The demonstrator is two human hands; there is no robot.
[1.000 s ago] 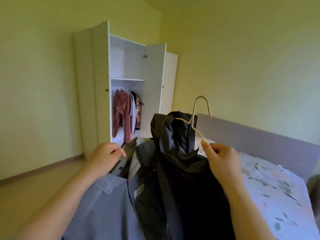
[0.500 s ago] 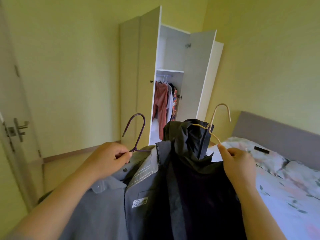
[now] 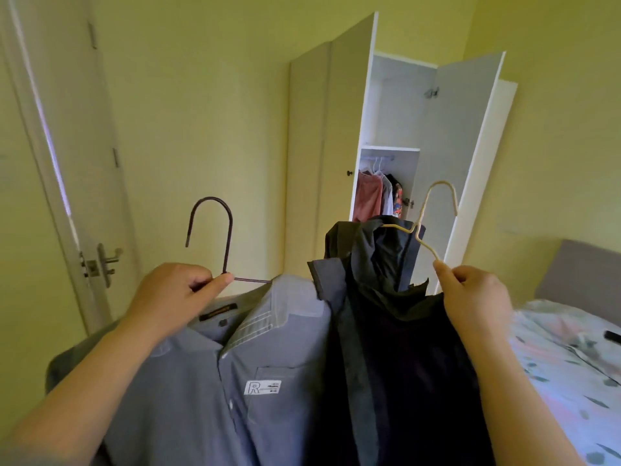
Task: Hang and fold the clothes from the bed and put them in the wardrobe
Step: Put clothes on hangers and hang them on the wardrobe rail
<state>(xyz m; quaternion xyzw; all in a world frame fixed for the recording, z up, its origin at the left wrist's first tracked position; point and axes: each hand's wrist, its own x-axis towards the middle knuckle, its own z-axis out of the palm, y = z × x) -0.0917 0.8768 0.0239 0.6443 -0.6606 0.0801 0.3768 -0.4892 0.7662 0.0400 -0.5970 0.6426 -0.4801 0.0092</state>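
Open wardrobe (image 3: 396, 129) ahead: left hand (image 3: 174, 297) pinches the grey shirt's (image 3: 208, 391) hanger, right hand (image 3: 473, 297) the limp dark jacket's (image 3: 403, 348), best carried by the stiff wire

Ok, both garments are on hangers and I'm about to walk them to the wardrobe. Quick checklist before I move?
1. Left hand pinching the dark hanger: ok.
2. Right hand pinching the beige hanger: ok.
3. Grey shirt seated on its hanger: cannot tell, shoulders hidden.
4. Black jacket seated squarely: not ok, collar bunched.
5. Wardrobe doors open: ok.
6. Free space on the rail: cannot tell.
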